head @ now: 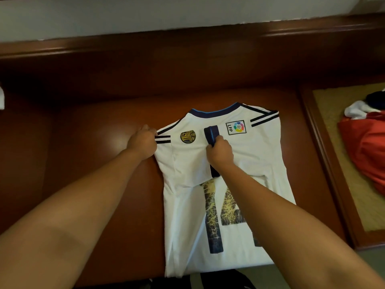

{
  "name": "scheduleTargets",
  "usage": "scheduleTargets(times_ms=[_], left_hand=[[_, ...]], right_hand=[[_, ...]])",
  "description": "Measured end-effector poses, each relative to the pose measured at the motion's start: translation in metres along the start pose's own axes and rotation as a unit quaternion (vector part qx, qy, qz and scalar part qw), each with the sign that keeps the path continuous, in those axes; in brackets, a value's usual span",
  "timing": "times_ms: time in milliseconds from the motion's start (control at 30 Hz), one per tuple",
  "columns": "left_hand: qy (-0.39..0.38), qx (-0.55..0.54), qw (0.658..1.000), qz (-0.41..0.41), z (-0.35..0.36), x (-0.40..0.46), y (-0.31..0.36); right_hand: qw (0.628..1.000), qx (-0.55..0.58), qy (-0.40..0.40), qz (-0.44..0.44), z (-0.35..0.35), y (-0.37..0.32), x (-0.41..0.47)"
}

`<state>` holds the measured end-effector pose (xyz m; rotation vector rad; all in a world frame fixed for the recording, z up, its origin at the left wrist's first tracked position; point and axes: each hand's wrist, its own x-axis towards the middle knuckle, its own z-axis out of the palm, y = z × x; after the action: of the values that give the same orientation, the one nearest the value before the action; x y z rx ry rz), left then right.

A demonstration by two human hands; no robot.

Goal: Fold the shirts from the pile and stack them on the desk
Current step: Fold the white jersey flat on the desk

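A: From the head camera, what's on the desk [87,126]?

B: 1 white jersey [245,155] lies back-up on the dark red-brown wood, collar toward the wall and hem toward the person, hanging just over the near edge. Both sleeves are folded in over the back. A large dark and yellow number shows below them, partly covered by the right forearm.

A: And the hands?

B: The left hand [143,143] sits at the jersey's left edge, fingers curled round the fabric at the shoulder fold, right by the black stripes. The right hand [219,152] is at the middle of the back, fingers closed in a pinch on the dark blue cuff [210,133] of a folded-in sleeve.

A: Any markings on the sleeves?

B: A round gold and black badge [188,137] on the left one, and a square patch reading LFP [236,127] on the right one.

A: Where's the rest of the clothing?

B: On a woven mat [333,122] to the right of the desk, well apart from the jersey, lies a pile of clothes [368,142]: red cloth, with white and dark blue pieces at its far end.

A: Anything else?

B: A pale wall behind the desk and something white at the far left edge, too cut off to identify.
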<state>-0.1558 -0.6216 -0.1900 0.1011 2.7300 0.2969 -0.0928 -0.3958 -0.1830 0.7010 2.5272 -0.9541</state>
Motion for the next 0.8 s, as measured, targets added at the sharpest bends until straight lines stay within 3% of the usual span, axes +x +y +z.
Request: scheduleTargets(times_ms=[133,367,467,633,700,800], left_hand=[[0.002,-0.024,0.998,0.056,-0.01,0.007,0.001],[0.002,-0.033,0.995,0.093,-0.017,0.018,0.016],[0.03,-0.034,0.996,0.081,-0.01,0.01,0.016],[0.144,-0.035,0.988,0.052,0.021,-0.044,0.018],[0.137,-0.097,0.986,0.013,0.041,-0.08,0.025],[0.092,-0.171,0.981,-0.026,0.076,-0.139,0.036]], right_hand=[[0.994,0.105,0.011,-0.01,-0.024,0.005,0.003],[0.998,0.063,0.028,0.006,-0.039,0.017,0.022],[0.998,0.035,0.042,-0.001,-0.031,0.032,0.021],[0.983,-0.055,0.129,-0.115,-0.019,0.053,-0.015],[0.977,-0.028,0.135,-0.161,-0.012,0.059,-0.043],[0.981,0.051,0.062,-0.175,0.006,0.062,-0.088]])
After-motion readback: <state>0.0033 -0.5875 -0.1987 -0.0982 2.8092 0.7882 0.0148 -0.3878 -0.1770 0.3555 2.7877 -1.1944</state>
